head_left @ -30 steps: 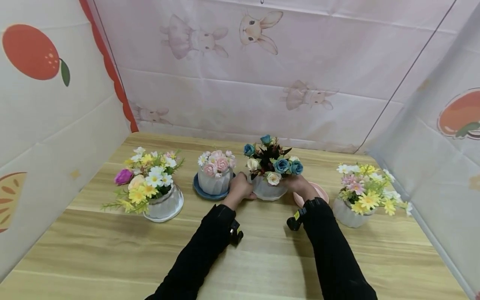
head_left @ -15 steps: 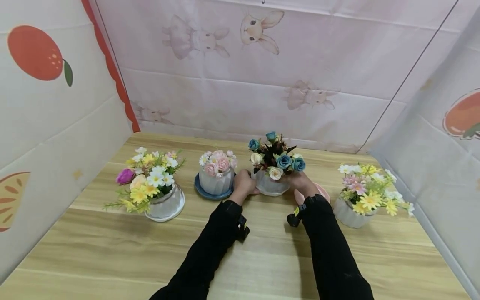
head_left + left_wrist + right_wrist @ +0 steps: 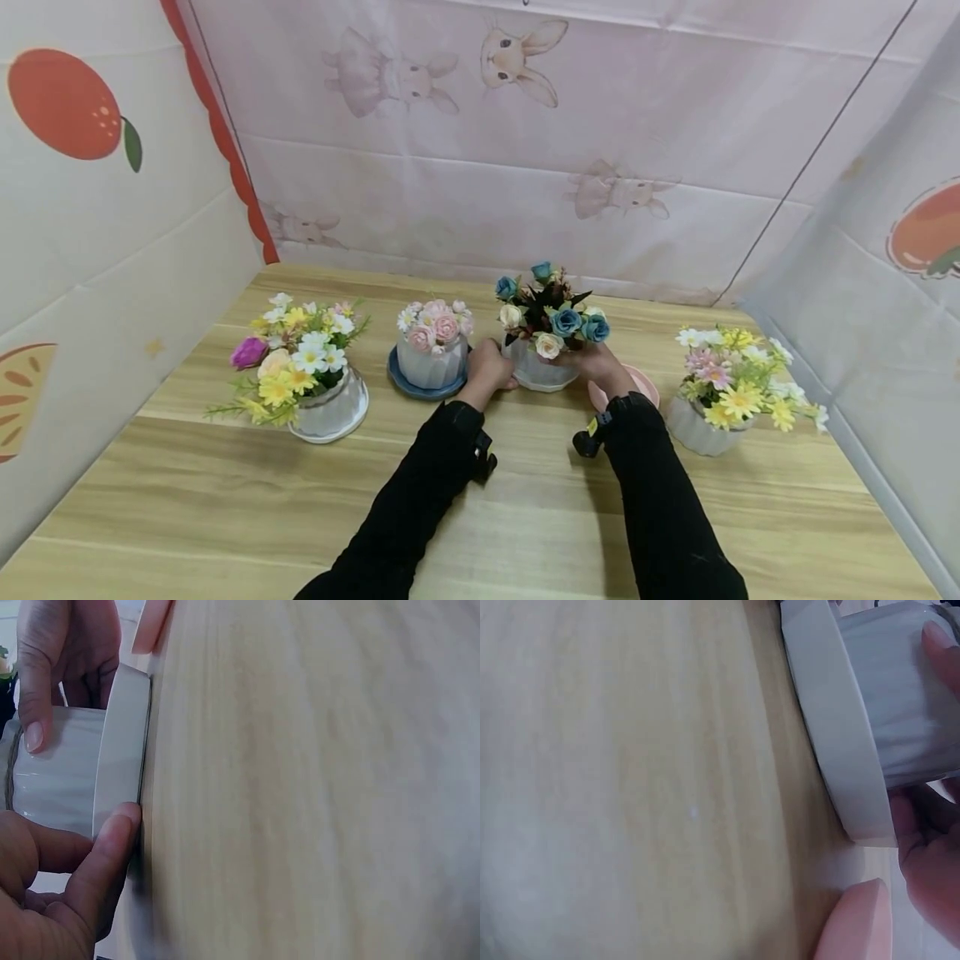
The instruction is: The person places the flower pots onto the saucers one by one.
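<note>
A grey-white fluted flowerpot (image 3: 537,367) with blue and cream roses (image 3: 566,322) stands near the back middle of the table. Under it is a white saucer (image 3: 122,750), seen edge-on in both wrist views. My left hand (image 3: 489,367) pinches the saucer's rim on the left side, thumb tip at its lower edge. On the opposite side my right hand (image 3: 600,367) holds the pot, its thumb lying along the pot wall (image 3: 900,690). The right hand's other fingers are partly hidden behind the pot.
Left of the hands, a pot of pink roses (image 3: 432,362) stands on a blue saucer (image 3: 401,383). Farther left, a pot of mixed flowers (image 3: 330,410) has a white saucer (image 3: 358,417). A pink saucer (image 3: 643,386) lies beside my right wrist, near a yellow-flowered pot (image 3: 701,429).
Since one second ago the rose pot has shifted slightly back and to the right, and my left hand has moved with it. Over the last half second hardly anything has moved.
</note>
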`<state>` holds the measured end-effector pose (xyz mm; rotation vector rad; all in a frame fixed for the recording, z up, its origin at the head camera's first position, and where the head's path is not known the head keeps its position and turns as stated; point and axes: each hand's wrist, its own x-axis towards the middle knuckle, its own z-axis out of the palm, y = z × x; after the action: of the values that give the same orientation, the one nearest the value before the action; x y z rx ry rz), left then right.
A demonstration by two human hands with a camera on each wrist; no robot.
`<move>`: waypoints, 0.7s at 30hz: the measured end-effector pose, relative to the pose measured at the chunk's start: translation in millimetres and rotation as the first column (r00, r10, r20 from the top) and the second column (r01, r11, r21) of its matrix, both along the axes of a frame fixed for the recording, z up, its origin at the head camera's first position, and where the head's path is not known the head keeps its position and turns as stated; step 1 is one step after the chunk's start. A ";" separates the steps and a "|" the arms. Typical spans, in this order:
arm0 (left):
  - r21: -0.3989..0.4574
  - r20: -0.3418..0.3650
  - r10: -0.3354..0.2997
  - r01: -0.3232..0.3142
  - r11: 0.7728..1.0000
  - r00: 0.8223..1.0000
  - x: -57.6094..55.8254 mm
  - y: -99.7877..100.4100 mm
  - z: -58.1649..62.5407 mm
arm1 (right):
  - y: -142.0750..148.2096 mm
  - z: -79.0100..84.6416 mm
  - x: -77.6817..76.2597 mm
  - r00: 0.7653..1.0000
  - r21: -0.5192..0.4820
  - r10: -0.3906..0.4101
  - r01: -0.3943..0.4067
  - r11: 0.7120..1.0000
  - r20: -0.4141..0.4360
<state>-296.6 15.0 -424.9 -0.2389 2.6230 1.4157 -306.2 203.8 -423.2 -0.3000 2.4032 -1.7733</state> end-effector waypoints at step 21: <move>-0.047 0.017 -0.321 0.322 0.946 0.947 9.5 -15.0 20.4 | -22.4 31.5 23.0 0.999 0.359 -0.051 0.055 0.932 -0.019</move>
<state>-287.1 0.0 -404.6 0.1718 2.5428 1.2374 -283.2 181.4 -391.7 -0.1996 2.6989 -1.3098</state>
